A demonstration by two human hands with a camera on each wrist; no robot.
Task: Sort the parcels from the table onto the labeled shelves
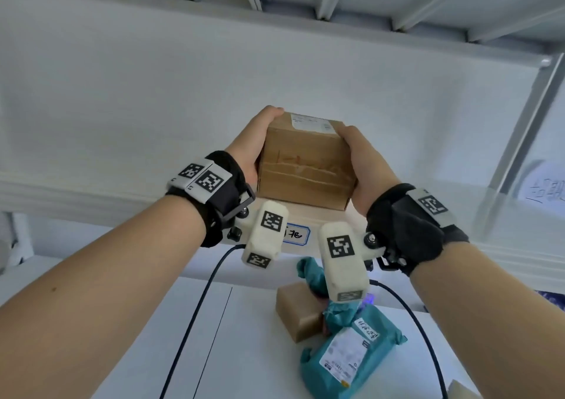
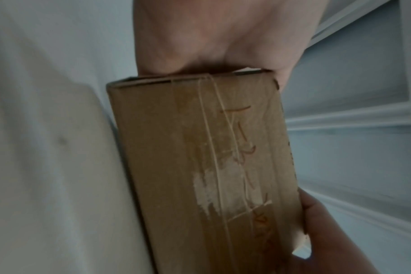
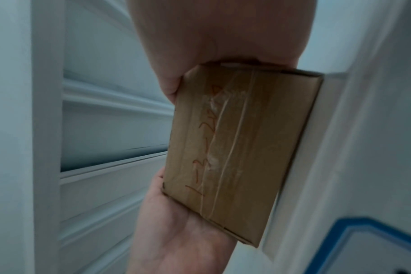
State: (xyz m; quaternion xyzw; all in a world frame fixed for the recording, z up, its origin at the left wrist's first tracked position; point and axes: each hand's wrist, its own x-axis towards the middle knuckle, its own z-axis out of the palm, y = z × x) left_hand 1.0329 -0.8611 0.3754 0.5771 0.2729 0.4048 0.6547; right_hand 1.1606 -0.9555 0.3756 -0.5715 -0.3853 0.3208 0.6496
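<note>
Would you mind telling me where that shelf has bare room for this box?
The shelf lies bare left and right of the cardboard box both hands hold. Crowded: the table near the teal mailers and small brown box.

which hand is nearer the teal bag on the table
Right. The right hand grips the cardboard box almost directly above the teal bag; the left hand holds the box's opposite side, farther away.
</note>
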